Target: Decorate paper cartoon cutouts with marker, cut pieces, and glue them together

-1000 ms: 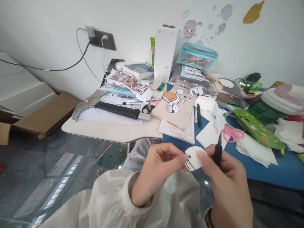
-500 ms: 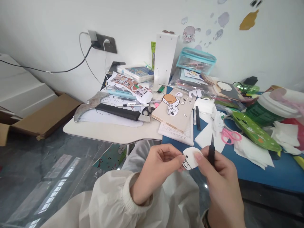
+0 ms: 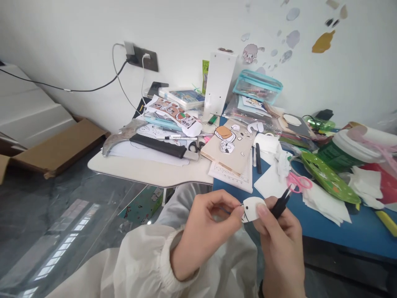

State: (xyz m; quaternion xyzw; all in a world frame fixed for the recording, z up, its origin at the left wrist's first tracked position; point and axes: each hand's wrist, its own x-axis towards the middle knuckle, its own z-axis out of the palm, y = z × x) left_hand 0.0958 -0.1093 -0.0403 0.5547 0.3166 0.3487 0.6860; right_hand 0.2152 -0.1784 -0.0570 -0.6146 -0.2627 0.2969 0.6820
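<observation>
Low in the middle of the view, my left hand (image 3: 204,227) pinches the left edge of a small white paper cutout (image 3: 252,208) with black drawn lines. My right hand (image 3: 279,240) presses its thumb on the cutout's right side and also grips small black tweezers (image 3: 281,203), whose tips point up and to the right. Both hands are closed and hover over my lap in a white sleeve, just in front of the blue table edge (image 3: 325,231).
The blue table holds pink scissors (image 3: 298,182), white paper scraps (image 3: 325,200), a green plate (image 3: 328,176) and a green tub (image 3: 347,149). A tan board with cutouts (image 3: 231,147) and a black marker (image 3: 258,152) lie ahead. A cream side table (image 3: 145,169) carries papers and pens.
The cutout has tilted flatter between my fingers. The tweezers have swung from upright to slanting right. The view has shifted slightly downward and to the right.
</observation>
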